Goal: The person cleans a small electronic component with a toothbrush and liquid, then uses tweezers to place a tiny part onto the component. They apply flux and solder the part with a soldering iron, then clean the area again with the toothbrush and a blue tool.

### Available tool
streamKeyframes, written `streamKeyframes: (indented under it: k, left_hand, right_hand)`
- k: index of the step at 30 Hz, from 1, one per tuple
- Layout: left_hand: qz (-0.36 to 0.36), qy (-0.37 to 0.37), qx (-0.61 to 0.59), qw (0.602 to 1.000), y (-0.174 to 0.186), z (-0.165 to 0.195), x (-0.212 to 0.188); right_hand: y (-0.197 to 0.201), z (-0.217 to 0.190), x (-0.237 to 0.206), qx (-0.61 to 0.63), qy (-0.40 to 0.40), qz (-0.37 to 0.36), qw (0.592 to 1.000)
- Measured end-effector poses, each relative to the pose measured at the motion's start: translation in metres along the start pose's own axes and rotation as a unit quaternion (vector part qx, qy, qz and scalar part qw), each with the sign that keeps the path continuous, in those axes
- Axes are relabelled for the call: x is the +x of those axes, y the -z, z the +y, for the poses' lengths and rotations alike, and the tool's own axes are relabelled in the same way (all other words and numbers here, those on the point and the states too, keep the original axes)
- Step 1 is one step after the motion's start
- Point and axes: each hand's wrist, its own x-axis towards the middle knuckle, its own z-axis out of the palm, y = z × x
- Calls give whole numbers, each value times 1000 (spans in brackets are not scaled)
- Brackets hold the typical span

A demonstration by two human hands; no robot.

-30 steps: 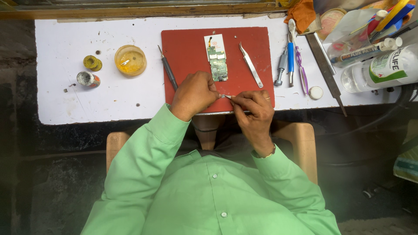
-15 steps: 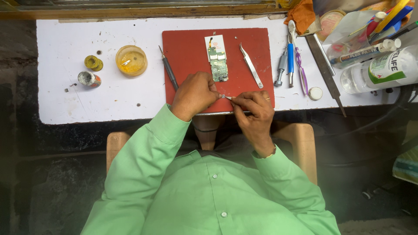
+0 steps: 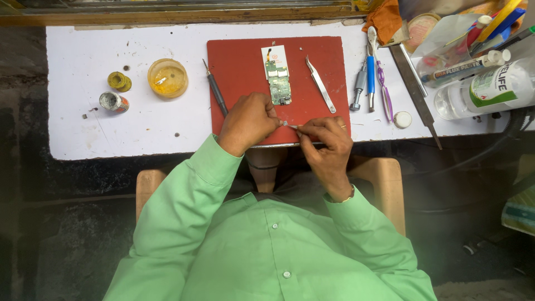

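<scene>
- The left hand (image 3: pixel 249 121) and the right hand (image 3: pixel 325 135) were both closed, pinching one small silver part (image 3: pixel 288 126) between them above the near edge of the red mat (image 3: pixel 245 61).
- Working low over the mat seemed wise, so a slipped part stayed on the desk (image 3: pixel 95 128).
- The circuit board (image 3: pixel 277 75) and the tweezers (image 3: pixel 320 83) lay just beyond, within easy reach.

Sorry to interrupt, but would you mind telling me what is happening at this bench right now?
A person in a green shirt pinches a tiny pale part between the left hand and right hand, at the near edge of a red mat. A small circuit board and tweezers lie on the mat; a soldering iron lies along its left edge.
</scene>
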Motion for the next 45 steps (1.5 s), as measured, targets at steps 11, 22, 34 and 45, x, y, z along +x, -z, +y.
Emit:
streamKeyframes:
  k: [11, 22, 34, 45]
  left_hand:
    - [380, -18, -2, 925, 37, -58, -42]
    - [449, -5, 78, 890, 49, -94, -26]
    - [381, -236, 110, 887, 17, -5, -86]
    - [369, -248, 104, 890, 8, -4, -82]
  right_hand:
    - [13, -1, 1, 112, -118, -12, 987]
    - [16, -26, 11, 170, -104, -25, 980]
    - [-28, -70, 54, 18, 136, 43, 990]
    - [-31, -70, 42, 28, 81, -12, 996]
